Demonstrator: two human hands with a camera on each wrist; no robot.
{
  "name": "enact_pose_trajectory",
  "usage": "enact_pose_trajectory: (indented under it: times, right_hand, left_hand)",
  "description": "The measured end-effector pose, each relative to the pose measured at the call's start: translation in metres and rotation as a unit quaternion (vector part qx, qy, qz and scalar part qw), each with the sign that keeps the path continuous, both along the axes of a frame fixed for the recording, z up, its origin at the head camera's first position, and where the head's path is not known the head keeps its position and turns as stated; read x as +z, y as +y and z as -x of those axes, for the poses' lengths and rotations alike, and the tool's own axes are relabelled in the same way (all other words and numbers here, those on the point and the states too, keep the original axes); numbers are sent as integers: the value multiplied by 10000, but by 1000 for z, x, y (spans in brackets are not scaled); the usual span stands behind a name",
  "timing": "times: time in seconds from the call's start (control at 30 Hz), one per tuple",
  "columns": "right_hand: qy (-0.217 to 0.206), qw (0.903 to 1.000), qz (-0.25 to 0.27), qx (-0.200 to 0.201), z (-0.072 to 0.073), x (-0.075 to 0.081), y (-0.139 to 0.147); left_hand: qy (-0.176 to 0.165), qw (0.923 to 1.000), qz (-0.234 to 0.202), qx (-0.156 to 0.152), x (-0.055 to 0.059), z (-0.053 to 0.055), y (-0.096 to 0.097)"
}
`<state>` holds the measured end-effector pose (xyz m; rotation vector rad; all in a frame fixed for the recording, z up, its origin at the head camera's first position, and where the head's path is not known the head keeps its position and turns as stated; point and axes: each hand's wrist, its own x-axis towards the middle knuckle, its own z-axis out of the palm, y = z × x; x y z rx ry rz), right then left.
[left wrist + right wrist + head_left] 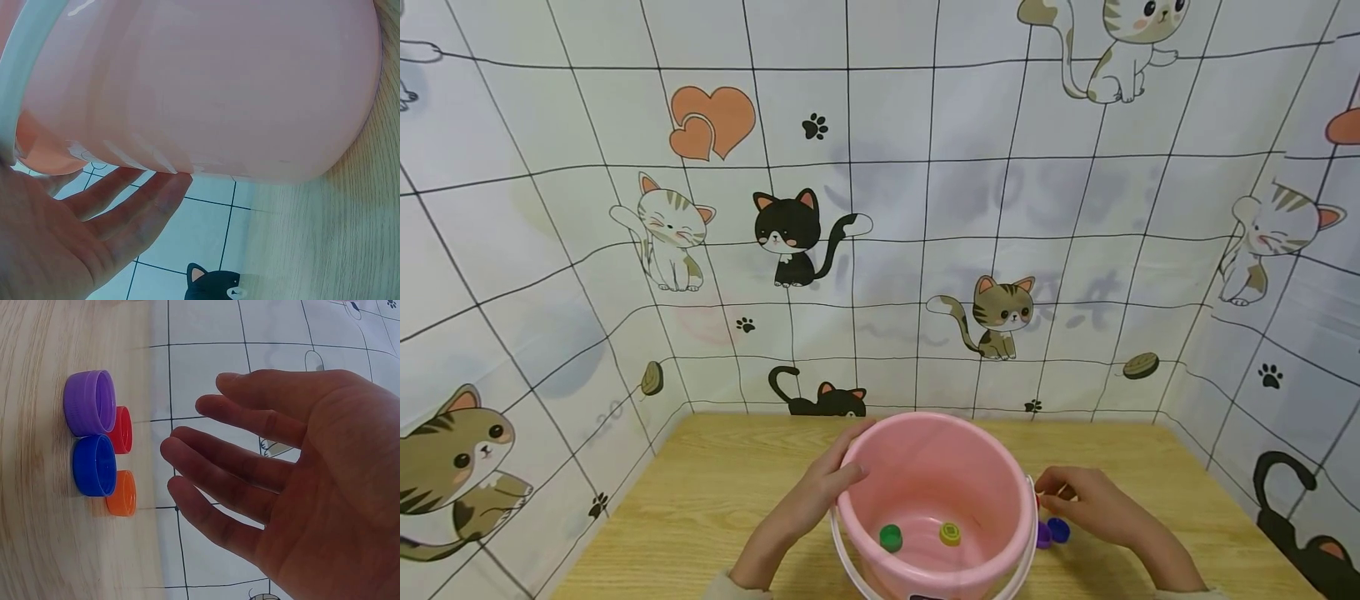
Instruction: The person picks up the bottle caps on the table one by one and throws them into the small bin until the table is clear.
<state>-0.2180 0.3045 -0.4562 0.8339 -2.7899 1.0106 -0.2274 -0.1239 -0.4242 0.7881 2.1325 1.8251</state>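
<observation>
- Pink bucket (925, 467) upright on the wooden bench (737, 454), lower middle of the head frame, mouth facing up
- Left hand (811, 493) at the bucket's left edge: thumb over the rim, fingers along the outer wall, pinching the bucket side between them
- Right hand (1093, 502) right of the bucket, lower right of centre; fingers bent a little and spread with gaps, nothing between them in the right wrist view
- Green cap (891, 538) inside the bucket, on the left of its floor
- Yellow cap (950, 534) also inside, right of the green one, the two apart
- Four caps on the bench, left half of the right wrist frame, close together: purple cap (89, 403) on top, blue cap (94, 465) just below it, red cap (123, 430) partly behind the purple, orange cap (124, 494) lowest, partly behind the blue; can't tell if red and purple touch
- White handle (848, 560) hanging down round the bucket's near side
- Cat-print backdrop (891, 200) with grid lines fills the upper head frame and both sides
- Light sleeves (737, 588) at the bottom edge
</observation>
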Motion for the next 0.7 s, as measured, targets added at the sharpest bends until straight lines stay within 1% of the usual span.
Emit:
enact_pose_trajectory:
  times: [0.17,0.37,0.57,0.7]
  right_hand:
    - [8,10000,25,41,0,0,-1]
    - [-16,9999,80,96,0,-1,0]
    - [-139,9998,101,122,1,-1,-1]
    - [-138,9997,104,173,2,-2,-1]
  left_hand:
    - [-42,10000,-5,11,-1,1,1]
    - [-43,9999,37,106,-2,2,2]
    - [-78,9999,15,62,-2,1,1]
    - [-79,9999,14,63,-1,0,0]
